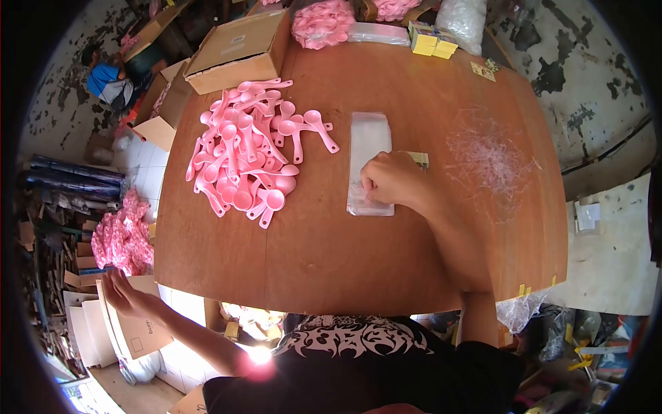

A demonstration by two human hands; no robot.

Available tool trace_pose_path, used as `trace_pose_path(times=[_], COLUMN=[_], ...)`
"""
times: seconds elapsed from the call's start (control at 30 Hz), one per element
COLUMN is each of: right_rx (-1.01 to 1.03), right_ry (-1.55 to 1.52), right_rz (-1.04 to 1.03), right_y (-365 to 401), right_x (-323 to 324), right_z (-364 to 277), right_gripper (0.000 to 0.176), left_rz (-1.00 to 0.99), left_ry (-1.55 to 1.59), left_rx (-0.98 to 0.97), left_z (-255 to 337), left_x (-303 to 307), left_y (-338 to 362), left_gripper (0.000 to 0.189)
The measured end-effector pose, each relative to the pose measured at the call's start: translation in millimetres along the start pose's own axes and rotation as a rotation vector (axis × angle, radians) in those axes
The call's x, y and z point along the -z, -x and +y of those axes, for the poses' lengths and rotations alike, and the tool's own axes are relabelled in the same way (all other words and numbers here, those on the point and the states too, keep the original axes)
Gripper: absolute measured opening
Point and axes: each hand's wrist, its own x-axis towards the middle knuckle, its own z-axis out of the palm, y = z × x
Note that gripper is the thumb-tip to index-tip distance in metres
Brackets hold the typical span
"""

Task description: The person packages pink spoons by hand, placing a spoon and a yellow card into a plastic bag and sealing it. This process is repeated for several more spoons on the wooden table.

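Note:
On the brown table, my right hand [393, 181] rests on a stack of clear plastic bags [370, 131], its fingers curled over the lower part; whether they pinch a bag is hidden. A small printed card [419, 159] lies partly behind that hand. To the left is a large pile of pink spoons [241, 148]. My left hand [123, 295] is off the table's left edge, above cardboard, its fingers apart and nothing in them.
A cardboard box [238, 52] stands at the back left of the table [331, 269]. Yellow card stacks [432, 40] and pink bundles [323, 24] line the back. Clear plastic strips [493, 162] lie at right. A person [109, 79] sits beyond, far left.

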Motion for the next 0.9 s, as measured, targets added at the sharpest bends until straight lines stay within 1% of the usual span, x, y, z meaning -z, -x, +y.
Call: trace_pose_path(times=[0.03,0.07,0.1,0.13,0.17,0.2,0.23,0.27,0.3,0.33,0.37,0.43,0.47,0.53,0.57,0.63,0.77,0.83,0.87,0.9], right_rx=[-0.031,-0.032,-0.007,0.018,0.016,0.015,0.013,0.012,-0.001,-0.014,-0.017,-0.077,-0.081,-0.087,-0.090,-0.027,0.005,-0.122,-0.122,-0.078], right_ry=[-0.015,-0.014,-0.005,0.004,0.004,0.020,0.038,0.041,0.019,-0.003,0.000,-0.124,-0.122,-0.097,-0.098,-0.065,-0.031,-0.096,-0.089,-0.143], right_rz=[-0.022,-0.021,0.005,0.031,0.032,0.046,0.059,0.061,0.055,0.049,0.049,0.006,0.003,-0.011,-0.017,0.021,0.041,-0.020,-0.018,0.079], right_y=[-1.5,-1.5,-0.9,-0.4,-0.1,0.0,0.2,1.6,4.0,5.3,5.1,3.9,2.9,1.1,1.3,2.6,2.3,5.3,7.0,8.7], right_x=[-2.4,-3.9,-5.0,-6.6,-9.6,-12.9,-13.9,-10.0,-3.7,-0.2,0.1,0.4,0.3,-1.5,-3.6,-8.3,-6.1,12.8,17.8,23.4], right_z=[1.1,2.8,4.2,5.5,7.0,8.6,9.4,7.0,2.5,-0.1,0.1,1.8,2.6,4.0,5.3,9.1,10.4,-0.6,-2.4,-3.1], right_gripper=[0.008,0.008,0.006,0.005,0.005,0.005,0.005,0.005,0.006,0.006,0.006,0.007,0.007,0.008,0.008,0.008,0.009,0.008,0.008,0.007], left_rz=[-0.080,-0.234,-0.443,-0.611,-0.849,-1.073,-1.197,-1.340,-1.410,-1.503,-1.502,-1.614,-1.615,-1.649,-1.651,-1.714,-1.712,-1.733,-1.727,-1.733], left_ry=[0.200,0.353,0.439,0.463,0.545,0.644,0.606,0.577,0.615,0.612,0.617,0.634,0.639,0.724,0.725,0.678,0.692,0.710,0.716,0.723], left_rx=[-0.034,-0.069,-0.184,-0.232,-0.296,-0.173,-0.367,-0.396,-0.430,-0.390,-0.390,-0.341,-0.337,-0.162,-0.153,-0.075,-0.083,-0.189,-0.193,-0.147], left_z=[33.6,52.1,78.7,95.7,125.4,143.4,156.5,181.7,176.0,184.8,191.2,199.7,200.8,198.1,196.0,191.8,173.3,169.7,169.7,170.9], left_x=[-30.1,-52.7,-74.3,-92.5,-108.0,-120.9,-138.5,-150.5,-169.5,-181.7,-193.4,-215.4,-224.4,-237.5,-240.6,-243.3,-246.0,-247.7,-247.5,-247.8], left_y=[2.4,7.2,17.2,31.4,45.8,61.8,70.1,80.5,95.4,104.0,110.7,121.9,128.0,138.9,140.8,143.7,146.9,145.5,145.3,145.3], left_gripper=[0.028,0.022,0.018,0.018,0.016,0.013,0.011,0.011,0.012,0.012,0.012,0.014,0.014,0.016,0.016,0.019,0.019,0.018,0.018,0.019])
